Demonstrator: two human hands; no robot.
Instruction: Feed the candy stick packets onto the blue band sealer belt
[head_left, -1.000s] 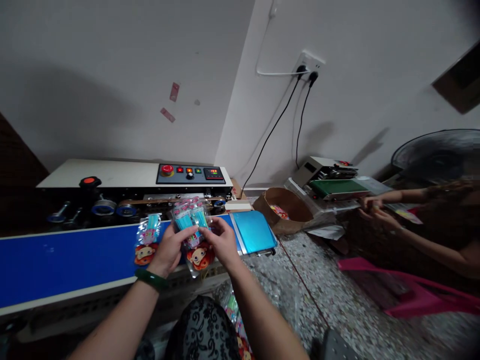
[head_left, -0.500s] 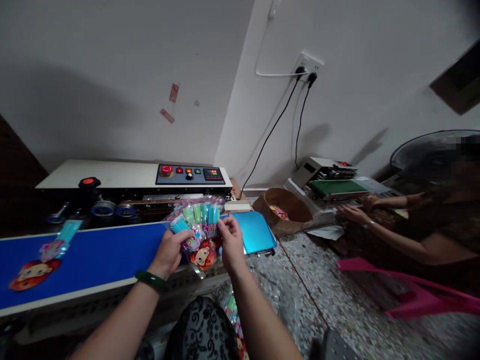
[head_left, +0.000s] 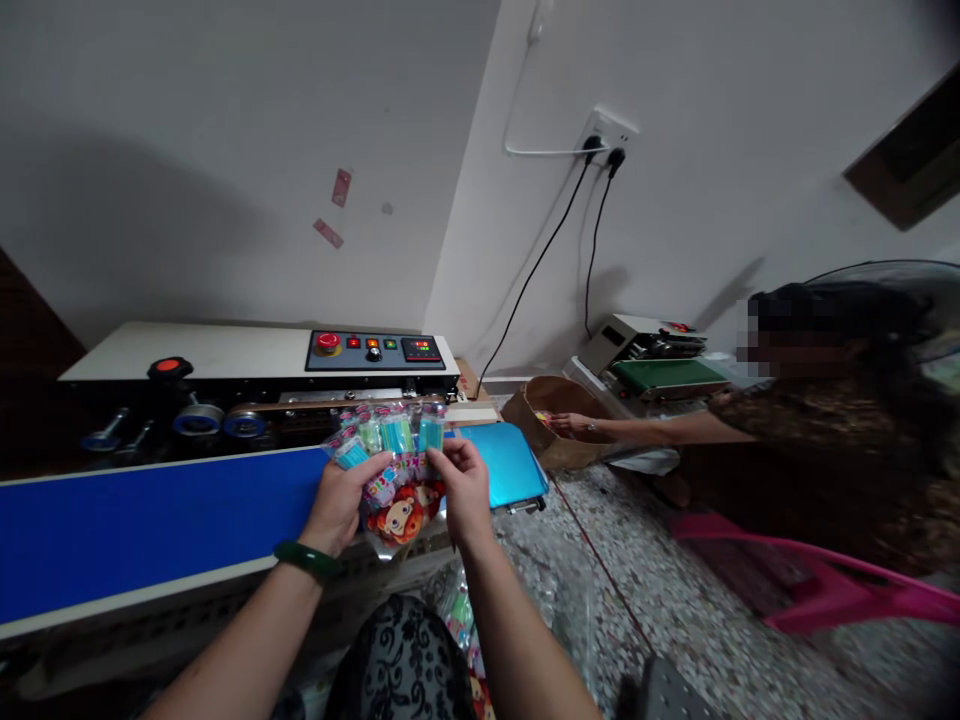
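Between my two hands is a fanned bunch of clear plastic packets (head_left: 405, 513) with blue and green sticks, printed lettering and a red-haired cartoon face. My left hand (head_left: 339, 497) grips the left side of the bunch, its thumb lying across the front. With thumb and fingers pinched, my right hand (head_left: 466, 487) holds the right edge. Both hands are in front of a sealing machine (head_left: 225, 350) and over the front edge of its blue conveyor belt (head_left: 187, 520). The packets hide part of the belt's right end.
A shiny blue plate (head_left: 510, 465) extends at the belt's right end. Beyond it stands a brown paper bag (head_left: 525, 425), with a co-worker's hand (head_left: 574, 425) inside. A second machine with a green belt (head_left: 664, 375) and a pink stool (head_left: 832, 590) are at right. More packets (head_left: 461, 620) lie by my knee.
The packet on the belt at left has gone from view. The packets in my hands have shifted within the fan. The co-worker has leaned forward and reached into the paper bag.
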